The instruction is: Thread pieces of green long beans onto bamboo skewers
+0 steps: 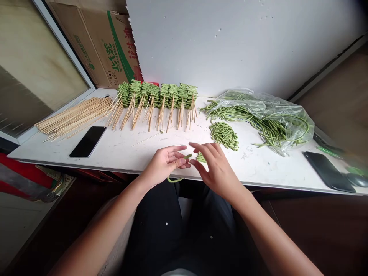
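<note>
My left hand (169,161) is closed on a long green bean (188,156). The bean's cut end points right past my fingertips, and its tail hangs below my palm at the table's front edge. Just to the right is my right hand (215,165), thumb and fingers apart, with nothing visible between them. Short cut bean pieces (201,157) lie side by side on the table, partly hidden by that hand. Behind it sits a heap of cut bean pieces (224,135).
Skewered bean bundles (158,96) line the back, sticks toward me. Loose bamboo skewers (76,115) and a phone (87,142) lie left. Long beans (270,128) spill from a clear plastic bag (299,111). A black device (327,170) lies far right. A cardboard box (94,42) stands behind.
</note>
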Action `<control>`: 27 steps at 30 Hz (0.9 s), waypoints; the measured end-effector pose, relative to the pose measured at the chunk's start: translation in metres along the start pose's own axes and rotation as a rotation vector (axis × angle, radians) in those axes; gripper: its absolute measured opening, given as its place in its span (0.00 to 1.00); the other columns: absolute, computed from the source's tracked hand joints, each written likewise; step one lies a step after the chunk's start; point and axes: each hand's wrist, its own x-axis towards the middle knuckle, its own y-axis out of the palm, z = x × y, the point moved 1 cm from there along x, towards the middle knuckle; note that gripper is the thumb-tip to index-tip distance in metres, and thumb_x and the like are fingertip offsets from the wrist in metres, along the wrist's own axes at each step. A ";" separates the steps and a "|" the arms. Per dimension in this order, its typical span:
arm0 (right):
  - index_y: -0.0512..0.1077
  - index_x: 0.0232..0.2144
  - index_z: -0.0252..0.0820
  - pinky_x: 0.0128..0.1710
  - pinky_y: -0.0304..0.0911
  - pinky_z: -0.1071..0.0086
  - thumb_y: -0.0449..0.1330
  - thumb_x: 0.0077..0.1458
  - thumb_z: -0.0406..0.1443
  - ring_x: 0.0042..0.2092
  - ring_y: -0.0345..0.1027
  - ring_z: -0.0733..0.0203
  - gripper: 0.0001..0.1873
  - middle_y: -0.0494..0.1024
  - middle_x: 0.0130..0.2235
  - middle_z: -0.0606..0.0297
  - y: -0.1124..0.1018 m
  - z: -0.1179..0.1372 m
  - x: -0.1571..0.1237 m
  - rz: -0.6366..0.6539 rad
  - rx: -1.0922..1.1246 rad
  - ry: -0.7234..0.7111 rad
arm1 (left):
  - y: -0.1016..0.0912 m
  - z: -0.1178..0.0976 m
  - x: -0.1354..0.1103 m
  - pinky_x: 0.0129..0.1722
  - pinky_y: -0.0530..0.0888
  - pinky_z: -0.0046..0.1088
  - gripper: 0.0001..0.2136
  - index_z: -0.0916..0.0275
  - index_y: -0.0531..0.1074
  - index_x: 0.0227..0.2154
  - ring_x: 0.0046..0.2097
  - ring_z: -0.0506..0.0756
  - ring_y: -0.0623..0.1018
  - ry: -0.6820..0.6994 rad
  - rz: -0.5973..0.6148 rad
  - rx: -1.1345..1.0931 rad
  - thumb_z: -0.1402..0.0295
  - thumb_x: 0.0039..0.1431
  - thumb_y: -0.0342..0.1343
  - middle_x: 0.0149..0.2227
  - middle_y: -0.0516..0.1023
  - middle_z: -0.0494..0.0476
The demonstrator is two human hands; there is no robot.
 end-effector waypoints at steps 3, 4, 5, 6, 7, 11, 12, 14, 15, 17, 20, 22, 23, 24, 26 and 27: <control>0.76 0.52 0.46 0.46 0.68 0.55 0.59 0.68 0.31 0.46 0.68 0.49 0.13 0.80 0.43 0.56 0.005 -0.003 0.000 -0.007 -0.001 -0.100 | 0.001 -0.003 -0.002 0.44 0.82 0.35 0.29 0.66 0.70 0.62 0.41 0.58 0.87 -0.017 0.051 0.007 0.63 0.60 0.71 0.42 0.85 0.63; 0.78 0.49 0.46 0.44 0.68 0.56 0.60 0.68 0.30 0.44 0.68 0.51 0.11 0.80 0.40 0.58 0.005 -0.005 0.000 -0.031 0.005 -0.122 | 0.002 -0.004 -0.003 0.42 0.82 0.34 0.30 0.65 0.70 0.62 0.40 0.58 0.87 -0.024 0.060 0.017 0.63 0.60 0.71 0.42 0.85 0.63; 0.78 0.47 0.46 0.43 0.67 0.57 0.60 0.67 0.29 0.43 0.67 0.52 0.11 0.80 0.38 0.59 0.005 -0.008 0.000 -0.066 0.009 -0.132 | 0.002 -0.005 -0.004 0.41 0.82 0.33 0.29 0.65 0.71 0.61 0.39 0.58 0.87 -0.028 0.063 0.030 0.63 0.59 0.71 0.41 0.85 0.63; 0.78 0.46 0.46 0.43 0.67 0.57 0.61 0.66 0.29 0.42 0.67 0.52 0.10 0.80 0.38 0.59 0.004 -0.010 -0.001 -0.109 0.009 -0.135 | 0.002 -0.006 -0.004 0.40 0.81 0.32 0.27 0.66 0.74 0.58 0.39 0.57 0.86 -0.029 0.063 0.050 0.62 0.58 0.72 0.40 0.85 0.63; 0.79 0.45 0.46 0.43 0.67 0.57 0.62 0.66 0.29 0.42 0.67 0.52 0.10 0.80 0.38 0.59 0.003 -0.012 -0.001 -0.155 0.006 -0.132 | 0.002 -0.008 -0.004 0.40 0.81 0.32 0.25 0.67 0.76 0.54 0.38 0.57 0.86 -0.023 0.058 0.071 0.62 0.57 0.73 0.38 0.85 0.62; 0.78 0.47 0.47 0.47 0.68 0.55 0.65 0.64 0.29 0.45 0.68 0.51 0.11 0.81 0.40 0.59 -0.002 -0.015 -0.001 -0.224 0.000 -0.119 | 0.000 -0.010 -0.004 0.38 0.81 0.32 0.19 0.69 0.81 0.44 0.36 0.57 0.86 0.026 0.017 0.135 0.59 0.56 0.73 0.34 0.86 0.63; 0.78 0.48 0.47 0.47 0.68 0.54 0.65 0.63 0.30 0.45 0.68 0.51 0.12 0.81 0.41 0.59 -0.002 -0.014 -0.001 -0.209 0.001 -0.123 | 0.000 -0.010 -0.005 0.37 0.81 0.32 0.19 0.69 0.81 0.44 0.36 0.57 0.86 0.036 0.010 0.142 0.58 0.57 0.72 0.34 0.86 0.63; 0.78 0.49 0.48 0.47 0.68 0.53 0.66 0.63 0.31 0.46 0.69 0.50 0.13 0.81 0.42 0.58 -0.001 -0.014 -0.001 -0.176 -0.004 -0.137 | 0.001 -0.009 -0.006 0.37 0.82 0.32 0.19 0.68 0.82 0.44 0.36 0.57 0.86 0.043 0.006 0.155 0.59 0.58 0.72 0.34 0.86 0.63; 0.78 0.49 0.49 0.47 0.68 0.53 0.65 0.63 0.31 0.46 0.69 0.50 0.13 0.81 0.42 0.58 -0.001 -0.013 -0.002 -0.165 -0.011 -0.146 | 0.002 -0.009 -0.007 0.37 0.82 0.32 0.18 0.68 0.82 0.45 0.36 0.57 0.86 0.043 0.004 0.163 0.59 0.58 0.72 0.34 0.86 0.63; 0.79 0.48 0.50 0.46 0.68 0.53 0.64 0.64 0.30 0.46 0.69 0.50 0.13 0.81 0.41 0.58 0.000 -0.013 -0.002 -0.157 -0.028 -0.168 | 0.003 -0.009 -0.010 0.36 0.81 0.31 0.18 0.68 0.82 0.45 0.36 0.57 0.86 0.036 -0.002 0.186 0.59 0.59 0.71 0.33 0.86 0.62; 0.78 0.46 0.49 0.45 0.68 0.54 0.62 0.64 0.28 0.45 0.70 0.50 0.13 0.81 0.39 0.59 0.003 -0.012 -0.003 -0.166 -0.018 -0.213 | 0.007 -0.009 -0.014 0.33 0.80 0.30 0.17 0.68 0.82 0.45 0.33 0.57 0.85 0.041 0.003 0.227 0.59 0.61 0.70 0.31 0.85 0.61; 0.79 0.43 0.48 0.44 0.68 0.54 0.61 0.62 0.26 0.44 0.70 0.51 0.13 0.81 0.37 0.60 0.006 -0.010 -0.004 -0.219 0.043 -0.216 | 0.009 -0.009 -0.017 0.32 0.80 0.30 0.15 0.68 0.82 0.43 0.32 0.56 0.85 0.063 0.025 0.239 0.59 0.62 0.69 0.31 0.85 0.60; 0.79 0.41 0.48 0.43 0.68 0.54 0.61 0.62 0.25 0.43 0.70 0.52 0.13 0.80 0.35 0.61 0.007 -0.009 -0.005 -0.256 0.081 -0.203 | 0.010 -0.008 -0.017 0.33 0.80 0.30 0.15 0.68 0.82 0.41 0.32 0.56 0.85 0.077 0.036 0.241 0.59 0.62 0.68 0.31 0.85 0.60; 0.79 0.39 0.48 0.41 0.68 0.55 0.60 0.61 0.25 0.42 0.69 0.52 0.13 0.79 0.33 0.61 0.009 -0.008 -0.005 -0.293 0.116 -0.183 | 0.011 -0.008 -0.018 0.33 0.79 0.29 0.14 0.67 0.82 0.40 0.31 0.55 0.84 0.089 0.043 0.241 0.59 0.63 0.67 0.31 0.85 0.60; 0.79 0.35 0.48 0.39 0.66 0.56 0.60 0.60 0.24 0.40 0.67 0.53 0.14 0.77 0.30 0.62 0.012 -0.004 -0.006 -0.336 0.167 -0.128 | 0.013 -0.008 -0.018 0.33 0.79 0.29 0.13 0.67 0.82 0.37 0.31 0.54 0.83 0.106 0.058 0.249 0.59 0.64 0.66 0.32 0.84 0.59; 0.80 0.34 0.47 0.38 0.65 0.56 0.60 0.59 0.24 0.39 0.66 0.53 0.14 0.75 0.28 0.63 0.014 -0.002 -0.007 -0.345 0.185 -0.102 | 0.013 -0.008 -0.018 0.34 0.79 0.29 0.13 0.67 0.82 0.36 0.30 0.54 0.83 0.115 0.069 0.261 0.59 0.65 0.65 0.31 0.83 0.59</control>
